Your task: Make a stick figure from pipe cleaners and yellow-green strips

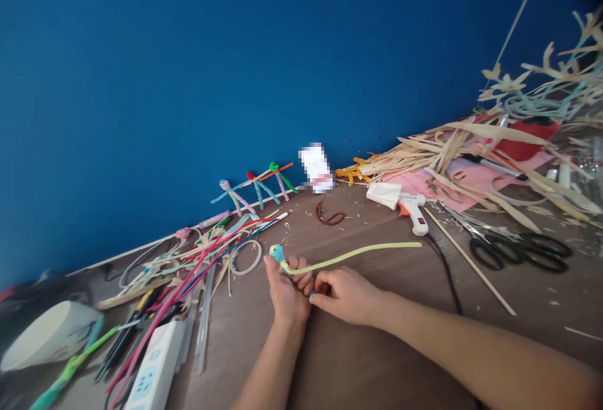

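A small pipe-cleaner figure with a light blue head (276,252) is held upright in my left hand (288,291), whose fingers wrap round its body. From just below the head a long pale yellow-green pipe cleaner (358,251) sticks out to the right, its far end free in the air. My right hand (342,292) is closed beside my left fingers, with thumb and index finger pinched at the blue lower end of the figure. Most of the figure's body is hidden by my fingers.
Finished pipe-cleaner figures (257,189) lean on the blue wall. On the right are a white glue gun (417,214), black-handled scissors (502,250), a wooden stick (471,264) and dry husks (440,146). Loose pipe cleaners (183,278), a power strip (157,363) and a white cup (51,334) are left.
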